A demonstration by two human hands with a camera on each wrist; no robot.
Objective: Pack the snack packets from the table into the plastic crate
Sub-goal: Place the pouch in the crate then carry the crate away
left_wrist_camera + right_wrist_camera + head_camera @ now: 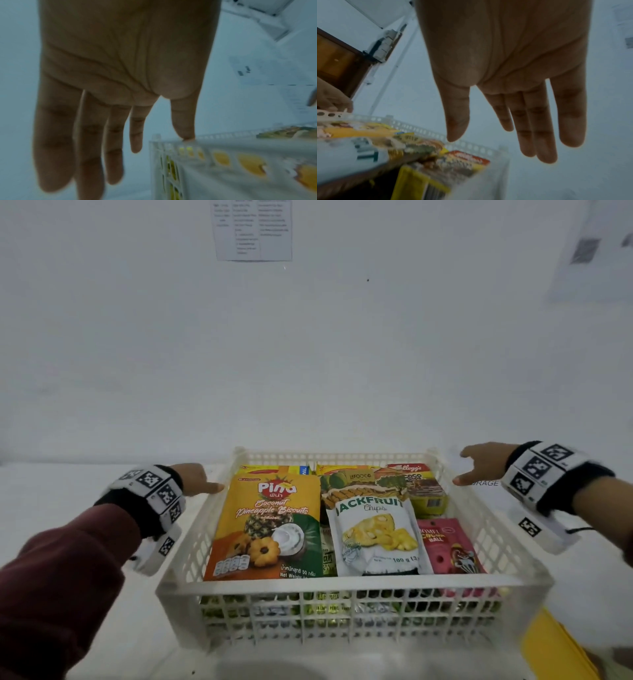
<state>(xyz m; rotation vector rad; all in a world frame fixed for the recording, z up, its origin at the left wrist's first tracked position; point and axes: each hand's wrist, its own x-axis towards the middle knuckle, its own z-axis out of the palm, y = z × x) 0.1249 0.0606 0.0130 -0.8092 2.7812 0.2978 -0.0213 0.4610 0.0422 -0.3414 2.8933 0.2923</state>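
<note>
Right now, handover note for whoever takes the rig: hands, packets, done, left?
Left hand: open, holds nothing, thumb tip on the left rim of the plastic crate.
Right hand: open, holds nothing, at the crate's right rim; contact unclear.
Packets: Pina biscuits, jackfruit chips, pink packet and Coco Pops box lie in the crate, more underneath.
Done: packing, as far as visible.
Left: no loose snack packets in view on the table; a yellow thing at the near right edge is unidentifiable, check it.
</note>
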